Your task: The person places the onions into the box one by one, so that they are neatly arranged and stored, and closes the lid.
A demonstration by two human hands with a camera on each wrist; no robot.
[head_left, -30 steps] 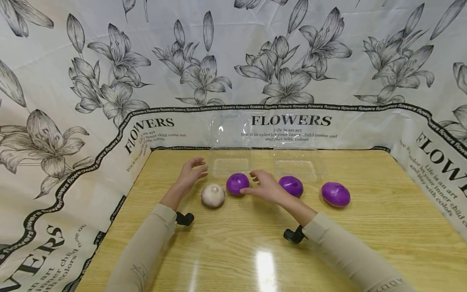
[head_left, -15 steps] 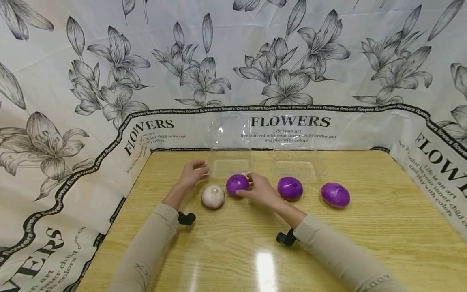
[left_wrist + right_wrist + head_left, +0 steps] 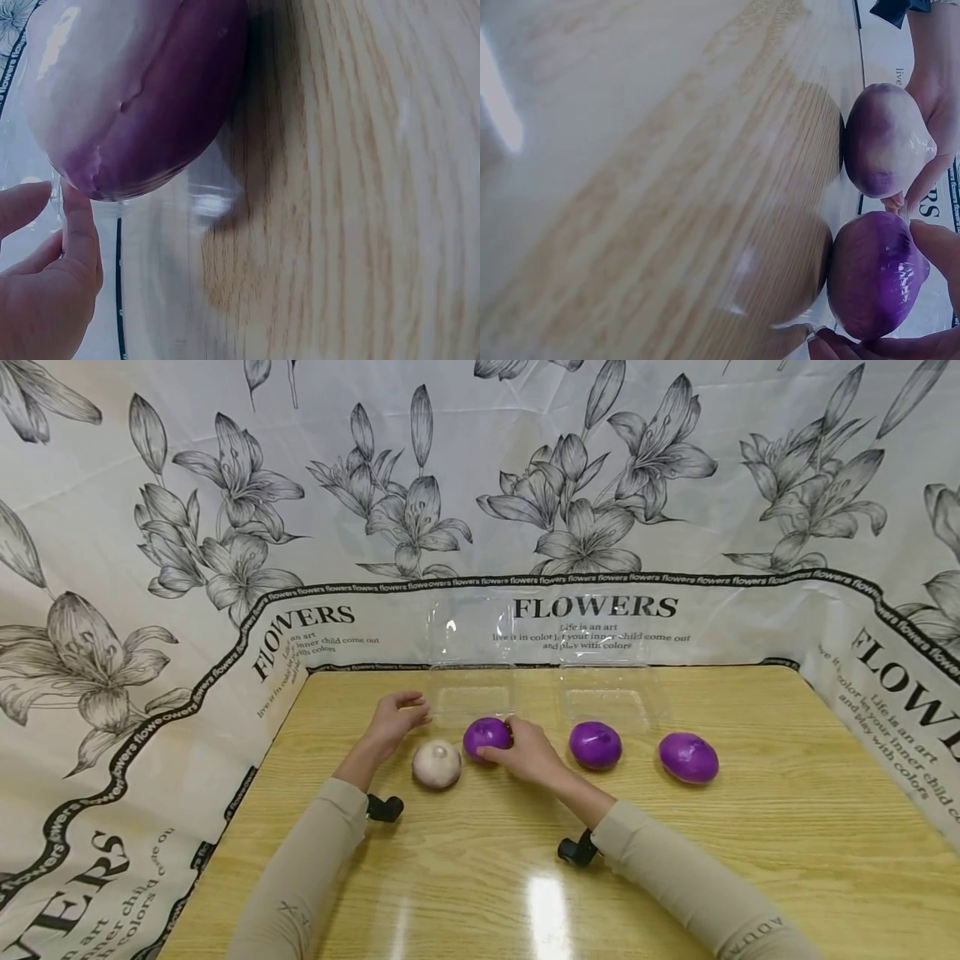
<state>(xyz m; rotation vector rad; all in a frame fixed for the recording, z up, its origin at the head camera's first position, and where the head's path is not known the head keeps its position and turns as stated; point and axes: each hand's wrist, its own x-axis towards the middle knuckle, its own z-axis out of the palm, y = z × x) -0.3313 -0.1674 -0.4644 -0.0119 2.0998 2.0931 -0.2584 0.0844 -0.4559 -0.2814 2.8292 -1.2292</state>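
My right hand (image 3: 531, 753) grips a glossy purple onion (image 3: 483, 737) at the middle of the table, thumb across its near side. In the right wrist view, thumb and fingers lie around opposite sides of this purple onion (image 3: 874, 277). Left of it sits a white-and-purple onion (image 3: 437, 766). Behind that one, my left hand (image 3: 393, 722) holds nothing, its fingers loosely bent. The left wrist view shows the white-and-purple onion (image 3: 142, 97) large and close, with the left hand (image 3: 52, 277) beyond it. Two more purple onions, one nearer (image 3: 596, 745) and one farther right (image 3: 688, 757), rest on the wood.
Two clear plastic boxes, a left one (image 3: 472, 702) and a right one (image 3: 607, 706), stand at the back with lids raised against the flower-printed cloth (image 3: 412, 618). The wooden table (image 3: 465, 868) extends in front of the onions.
My right hand has moved left onto the middle purple onion and its fingers have closed around it. The left hand has stayed nearly still.
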